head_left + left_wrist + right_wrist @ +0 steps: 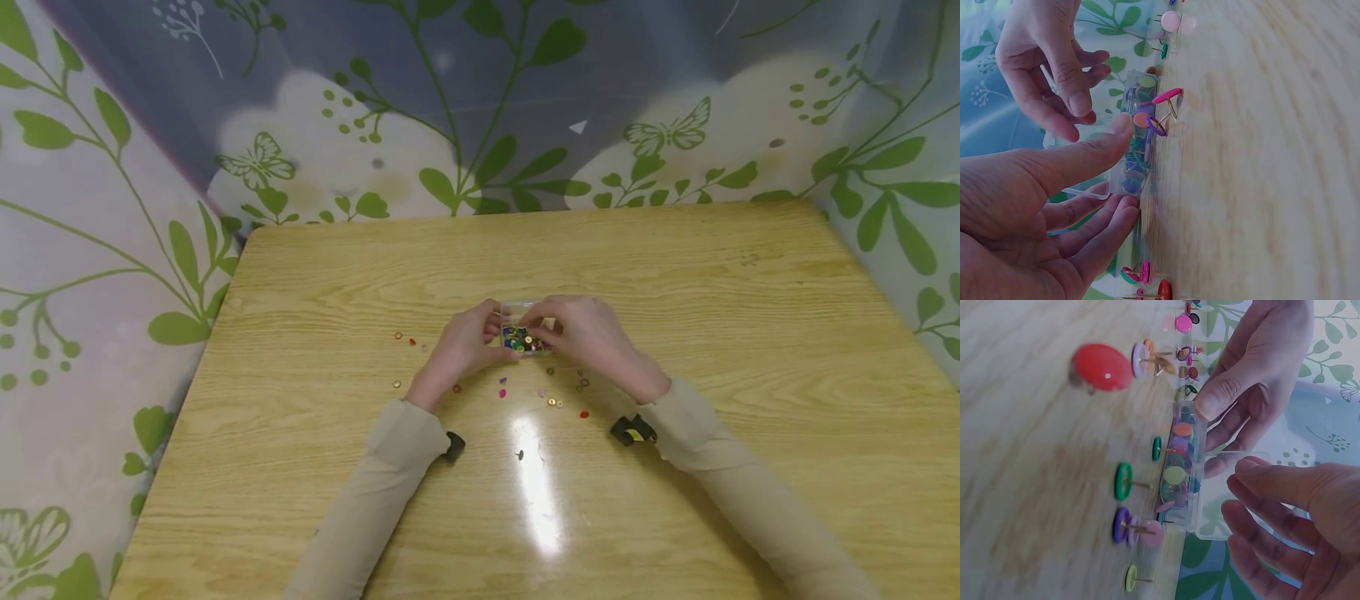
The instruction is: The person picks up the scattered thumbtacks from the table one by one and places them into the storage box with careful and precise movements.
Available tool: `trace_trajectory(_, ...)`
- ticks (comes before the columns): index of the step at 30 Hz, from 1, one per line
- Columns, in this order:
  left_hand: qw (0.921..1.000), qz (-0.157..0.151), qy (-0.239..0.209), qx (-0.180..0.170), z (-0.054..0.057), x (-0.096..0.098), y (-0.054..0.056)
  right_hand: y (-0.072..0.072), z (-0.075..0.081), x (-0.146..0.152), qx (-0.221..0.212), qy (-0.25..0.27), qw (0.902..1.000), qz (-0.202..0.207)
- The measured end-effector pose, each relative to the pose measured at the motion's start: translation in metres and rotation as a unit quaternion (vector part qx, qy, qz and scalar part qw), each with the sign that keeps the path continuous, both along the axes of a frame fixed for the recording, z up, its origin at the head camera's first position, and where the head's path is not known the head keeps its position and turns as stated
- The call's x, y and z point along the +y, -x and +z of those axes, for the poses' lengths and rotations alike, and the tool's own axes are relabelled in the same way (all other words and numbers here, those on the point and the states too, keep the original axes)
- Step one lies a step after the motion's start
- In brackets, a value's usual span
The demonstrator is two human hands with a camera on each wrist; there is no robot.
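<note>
A small clear plastic box [1189, 515] full of colourful thumbtacks [517, 337] sits on the table, its transparent lid [1222, 526] tipped back. My left hand [468, 340] holds the box at its left end, thumb on the near side and fingers round the end. Above the box's right part hovers my right hand [592, 335], fingers loosely bent. Between its thumb and fingers, the wrist views show nothing held. Loose tacks lie by the box, among them a pink tack [1167, 95] and a green tack [1124, 481].
More tacks are scattered over the wooden table [337, 467], such as a red tack [584, 414] in front of my right hand and a dark tack [520, 455] nearer me. A leaf-patterned covering [480, 108] rises behind the table and along its sides.
</note>
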State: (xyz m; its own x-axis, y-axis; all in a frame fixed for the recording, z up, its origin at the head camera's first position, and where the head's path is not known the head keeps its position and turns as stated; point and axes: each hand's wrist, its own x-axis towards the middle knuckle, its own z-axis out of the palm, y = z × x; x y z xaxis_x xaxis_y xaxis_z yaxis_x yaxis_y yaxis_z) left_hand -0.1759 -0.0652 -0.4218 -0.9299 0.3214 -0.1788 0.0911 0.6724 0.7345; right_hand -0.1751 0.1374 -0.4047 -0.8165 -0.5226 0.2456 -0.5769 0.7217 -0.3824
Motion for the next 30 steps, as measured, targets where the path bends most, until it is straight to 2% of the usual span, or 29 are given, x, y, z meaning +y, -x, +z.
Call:
trace_trajectory(11, 1.0, -0.002, -0.006, 0.003, 0.0, 0.0, 0.0, -0.004, 0.011, 0.03, 0.008, -0.023, 0.9996, -0.011)
trace_trajectory(22, 0.9999, 0.004, -0.009, 0.001, -0.001, 0.0, 0.0, -0.016, 0.002, 0.058, -0.077, -0.058, 0.9953, -0.011)
trace_trajectory(30, 1.0, 0.003, -0.008, 0.002, -0.001, 0.0, 0.0, -0.017, -0.005, 0.064, -0.085, -0.083, 0.9929, -0.003)
